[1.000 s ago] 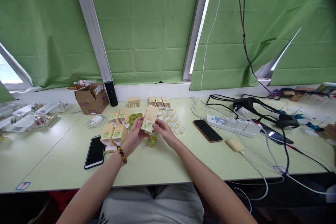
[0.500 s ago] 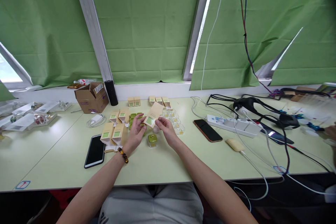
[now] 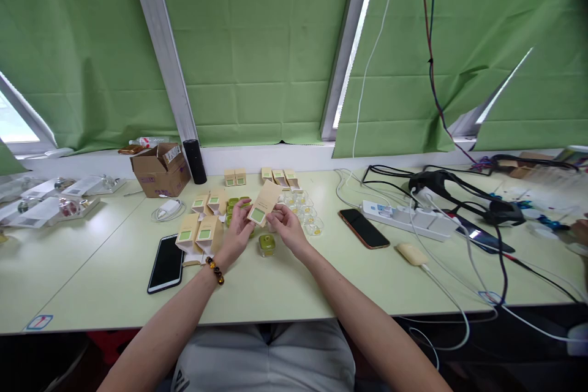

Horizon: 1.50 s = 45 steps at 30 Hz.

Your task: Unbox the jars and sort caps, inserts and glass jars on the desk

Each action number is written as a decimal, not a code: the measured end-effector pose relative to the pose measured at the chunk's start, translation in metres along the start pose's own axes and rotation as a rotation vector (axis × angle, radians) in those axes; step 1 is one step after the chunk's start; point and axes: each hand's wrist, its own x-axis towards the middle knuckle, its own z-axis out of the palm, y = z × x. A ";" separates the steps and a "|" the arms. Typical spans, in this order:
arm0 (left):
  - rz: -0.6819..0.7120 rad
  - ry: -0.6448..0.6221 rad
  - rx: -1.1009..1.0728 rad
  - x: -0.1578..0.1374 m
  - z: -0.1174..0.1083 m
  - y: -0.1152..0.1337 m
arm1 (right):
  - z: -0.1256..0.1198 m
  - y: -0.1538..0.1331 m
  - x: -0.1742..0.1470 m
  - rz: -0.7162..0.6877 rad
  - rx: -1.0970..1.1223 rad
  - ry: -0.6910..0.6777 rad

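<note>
Between my two hands a tan folding carton point(image 3: 265, 199) with a green window is held up, tilted, above the table. My left hand point(image 3: 237, 234) grips its left edge with thumb and fingers. At its lower right edge, my right hand point(image 3: 287, 226) pinches it. Just below stands a small square jar with a green lid point(image 3: 267, 245). Several more green lids point(image 3: 233, 203) sit behind my left hand, partly hidden by it. To the right of the carton are several clear cups with yellow inside point(image 3: 312, 224). Opened tan cartons point(image 3: 209, 236) stand left of my left hand.
A black phone point(image 3: 166, 264) lies at the left, another phone point(image 3: 364, 228) at the right. Small tan boxes point(image 3: 278, 178) stand at the back. A cardboard box point(image 3: 160, 173) and black cylinder point(image 3: 195, 162) are back left. A power strip point(image 3: 404, 220), cables and black headset point(image 3: 459, 193) spread rightward.
The carton in my hands has turned more upright, its front now facing me more fully. My right hand has shifted slightly left along its edge.
</note>
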 end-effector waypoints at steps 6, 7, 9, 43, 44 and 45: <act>0.001 -0.003 -0.025 0.000 0.001 0.002 | 0.003 -0.001 -0.002 -0.042 -0.027 0.014; 0.000 -0.002 -0.025 0.000 0.001 0.003 | 0.004 -0.001 -0.003 -0.051 -0.030 0.020; 0.001 -0.002 -0.017 0.000 0.001 0.003 | 0.005 -0.001 -0.003 -0.059 -0.035 0.030; 0.117 0.152 0.261 0.000 0.000 -0.017 | 0.003 -0.004 0.001 0.077 -0.013 0.058; 0.116 0.147 0.262 0.001 0.000 -0.017 | 0.003 -0.005 0.000 0.080 -0.009 0.053; 0.114 0.141 0.265 0.001 0.001 -0.016 | 0.004 -0.005 0.000 0.082 -0.005 0.055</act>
